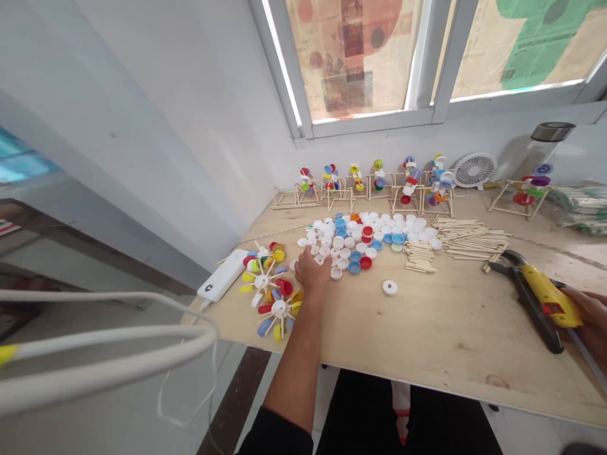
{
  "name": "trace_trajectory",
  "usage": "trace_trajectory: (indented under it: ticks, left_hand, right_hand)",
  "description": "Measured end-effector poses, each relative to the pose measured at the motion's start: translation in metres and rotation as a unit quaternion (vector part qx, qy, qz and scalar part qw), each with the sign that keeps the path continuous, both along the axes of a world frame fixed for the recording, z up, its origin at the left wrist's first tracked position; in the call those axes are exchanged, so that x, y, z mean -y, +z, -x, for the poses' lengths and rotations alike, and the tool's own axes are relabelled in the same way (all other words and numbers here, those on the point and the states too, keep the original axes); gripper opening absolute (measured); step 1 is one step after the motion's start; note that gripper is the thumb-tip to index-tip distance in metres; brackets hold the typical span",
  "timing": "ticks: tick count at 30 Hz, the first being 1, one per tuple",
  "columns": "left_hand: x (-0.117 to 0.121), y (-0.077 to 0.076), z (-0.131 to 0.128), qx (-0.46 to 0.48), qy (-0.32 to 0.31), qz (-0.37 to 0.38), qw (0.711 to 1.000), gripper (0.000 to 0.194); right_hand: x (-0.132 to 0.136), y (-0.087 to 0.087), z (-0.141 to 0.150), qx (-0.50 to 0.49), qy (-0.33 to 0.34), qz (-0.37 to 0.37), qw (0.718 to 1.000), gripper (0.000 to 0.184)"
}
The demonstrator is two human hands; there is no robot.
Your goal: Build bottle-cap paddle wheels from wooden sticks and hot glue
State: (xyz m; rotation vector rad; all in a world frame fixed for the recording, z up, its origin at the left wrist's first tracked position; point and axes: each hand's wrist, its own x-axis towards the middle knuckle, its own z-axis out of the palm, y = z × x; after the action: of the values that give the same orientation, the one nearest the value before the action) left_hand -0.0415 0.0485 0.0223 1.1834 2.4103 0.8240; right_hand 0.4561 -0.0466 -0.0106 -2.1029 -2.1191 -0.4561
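Note:
My left hand (313,273) reaches into a spread of plastic bottle caps (365,248), mostly white with some blue and red. Its thumb and index finger close around a white cap with a hole (320,260); the other fingers are partly hidden. At the right edge my right hand (592,319), partly out of view, grips a yellow and black hot glue gun (550,294) with a glue stick out of its back. Beside my left forearm lie two wheels of sticks and coloured caps, one nearer (279,308) and one farther (262,282). A single holed white cap (389,288) lies apart.
Wooden sticks lie in a large pile (469,239) and a smaller pile (419,256). Along the wall stand several stick frames with cap wheels (408,189), a small fan (474,170) and a bottle (540,148). A white power strip (227,276) lies at the left edge.

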Motion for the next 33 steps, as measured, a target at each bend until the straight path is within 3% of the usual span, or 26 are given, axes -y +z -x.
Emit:
trace_trajectory:
  ticks: [7, 11, 16, 20, 25, 29, 33]
  left_hand:
    - [-0.009, -0.005, -0.010, 0.061, -0.043, -0.079, 0.994, 0.061]
    - [0.003, -0.005, -0.009, 0.096, -0.043, -0.159, 0.982, 0.054]
    - [0.044, -0.005, -0.010, 0.129, -0.066, -0.242, 0.959, 0.048]
    - [0.083, -0.011, -0.020, 0.153, -0.120, -0.240, 0.951, 0.051]
    - [0.128, -0.016, -0.028, 0.106, -0.225, -0.194, 0.949, 0.043]
    - [0.158, -0.010, -0.018, 0.074, -0.224, -0.177, 0.956, 0.033]
    - [0.185, -0.012, 0.001, 0.105, -0.176, -0.161, 0.965, 0.028]
  right_hand:
    - [0.001, 0.005, 0.006, 0.046, -0.003, 0.003, 0.999, 0.048]
    - [0.001, 0.010, 0.008, 0.063, -0.001, 0.000, 0.998, 0.050]
    - [0.002, 0.016, 0.014, 0.051, 0.001, -0.010, 0.999, 0.049]
    - [0.002, 0.023, 0.022, 0.033, -0.009, -0.002, 0.999, 0.048]
    - [0.000, 0.032, 0.029, 0.026, -0.014, 0.025, 0.999, 0.051]
    - [-0.002, 0.033, 0.029, 0.024, -0.004, 0.031, 0.999, 0.051]
    - [-0.001, 0.031, 0.029, 0.023, -0.008, 0.022, 0.999, 0.050]
